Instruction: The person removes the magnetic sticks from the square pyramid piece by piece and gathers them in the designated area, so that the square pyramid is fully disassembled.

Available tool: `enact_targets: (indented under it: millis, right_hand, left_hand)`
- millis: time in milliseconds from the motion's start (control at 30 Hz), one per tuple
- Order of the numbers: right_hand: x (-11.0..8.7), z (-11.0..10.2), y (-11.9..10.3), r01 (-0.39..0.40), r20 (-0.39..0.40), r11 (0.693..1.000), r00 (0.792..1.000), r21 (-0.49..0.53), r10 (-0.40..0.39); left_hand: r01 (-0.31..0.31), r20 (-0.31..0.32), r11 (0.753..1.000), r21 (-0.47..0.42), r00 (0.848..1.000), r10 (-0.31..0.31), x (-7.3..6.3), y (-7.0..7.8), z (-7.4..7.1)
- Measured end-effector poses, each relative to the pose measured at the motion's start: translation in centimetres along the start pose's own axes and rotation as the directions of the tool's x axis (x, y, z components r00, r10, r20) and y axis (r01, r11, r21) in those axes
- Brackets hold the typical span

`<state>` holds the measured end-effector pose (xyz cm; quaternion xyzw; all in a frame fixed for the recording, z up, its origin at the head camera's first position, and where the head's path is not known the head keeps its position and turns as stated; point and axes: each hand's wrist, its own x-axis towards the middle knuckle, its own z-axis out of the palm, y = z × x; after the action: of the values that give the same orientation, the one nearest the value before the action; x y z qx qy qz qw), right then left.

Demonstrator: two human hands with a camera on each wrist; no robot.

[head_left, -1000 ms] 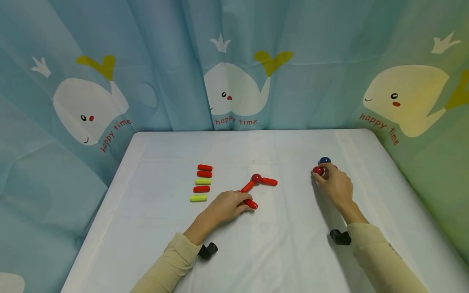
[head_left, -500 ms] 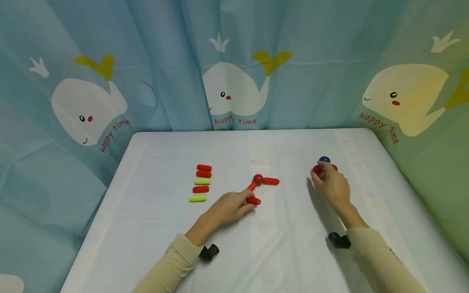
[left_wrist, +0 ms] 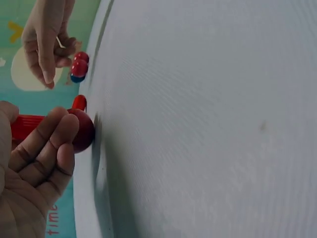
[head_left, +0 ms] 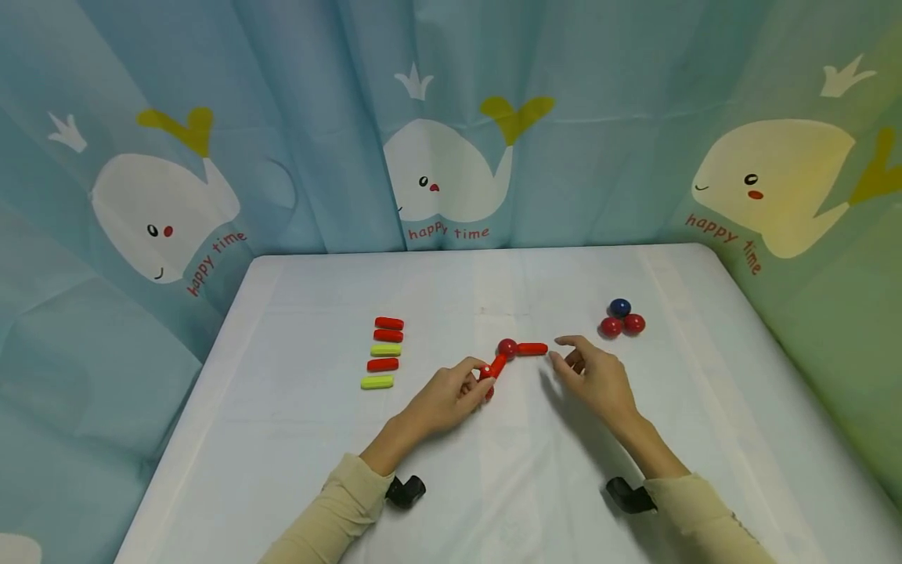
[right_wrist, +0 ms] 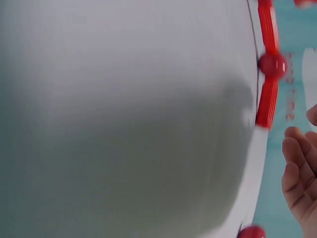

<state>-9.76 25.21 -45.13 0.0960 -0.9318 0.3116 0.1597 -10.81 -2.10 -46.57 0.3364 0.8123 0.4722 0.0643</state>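
Note:
Red rods and balls are joined in a bent chain at the table's middle. My left hand [head_left: 442,399] pinches a red rod [left_wrist: 27,126] of it, now tipped up, between thumb and index finger. The red ball [left_wrist: 84,131] at that corner shows beside its curled lower fingers. From there another red rod [head_left: 498,365] leads to a red ball [head_left: 507,348], and a further red rod [head_left: 532,349] points right. My right hand [head_left: 597,382] hovers near that rod's free end, fingers loosely bent, with nothing between them.
Right of the chain sit a blue ball [head_left: 620,308] and two loose balls, a red one [head_left: 610,327] and another red one [head_left: 634,323]. At the left lies a column of red rods [head_left: 383,364] and yellow-green rods [head_left: 377,382]. A whale-print curtain [head_left: 317,157] hangs behind the table.
My right hand has left the loose balls and come left toward the chain. My left hand has tipped its rod upward, and the chain has shifted slightly right.

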Motion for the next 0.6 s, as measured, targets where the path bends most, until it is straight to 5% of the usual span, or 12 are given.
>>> enact_targets:
  millis: [200, 433, 600]
  right_hand:
    - [-0.8, 1.5, -2.3, 0.097, 0.099, 0.991, 0.989, 0.091, -0.106]
    - [-1.1, 3.4, -4.1, 0.187, 0.243, 0.961, 0.941, 0.206, -0.235]
    - [-0.8, 4.2, -4.6, 0.198, 0.29, 0.957, 0.922, 0.214, -0.255]
  left_hand:
    - [0.091, -0.005, 0.986, -0.138, 0.996, -0.093, -0.1, 0.1, 0.0]
    - [0.147, -0.008, 0.971, -0.186, 0.988, -0.151, -0.1, -0.2, -0.1]
    - [0.195, -0.001, 0.951, -0.238, 0.98, -0.201, -0.2, -0.5, -0.3]
